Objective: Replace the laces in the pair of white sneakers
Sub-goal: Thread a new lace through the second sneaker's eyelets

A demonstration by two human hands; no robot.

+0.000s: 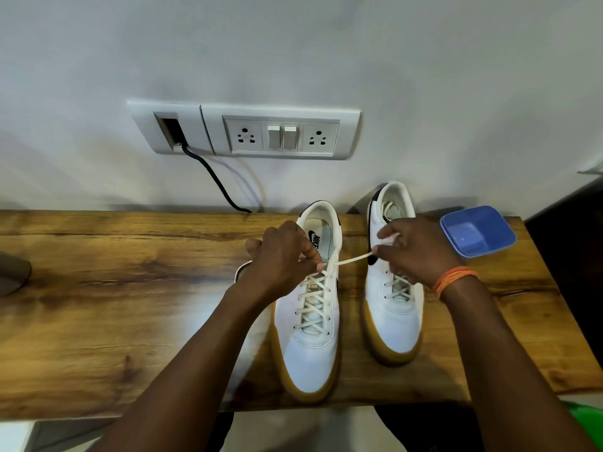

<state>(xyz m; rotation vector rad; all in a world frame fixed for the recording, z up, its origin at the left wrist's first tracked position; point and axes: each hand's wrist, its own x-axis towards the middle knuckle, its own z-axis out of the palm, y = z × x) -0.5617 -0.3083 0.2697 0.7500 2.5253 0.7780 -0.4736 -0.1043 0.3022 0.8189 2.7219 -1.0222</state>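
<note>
Two white sneakers with gum soles stand on the wooden table (114, 288), toes toward me. The left sneaker (311, 347) carries a cream lace (313, 301) crossed up most of its eyelets. My left hand (280, 259) pinches the lace at the top eyelets on that shoe's left side. My right hand (414, 249) pinches the other lace end (354, 257), which runs taut to the right from the top eyelet. The right sneaker (393, 321) is laced too, and my right hand hides its upper eyelets.
A blue plastic bowl (478, 231) sits at the table's far right. On the wall behind, a socket and switch panel (280, 133) has a dark cable (215, 177) dropping behind the table. A grey object (13, 275) shows at the left edge.
</note>
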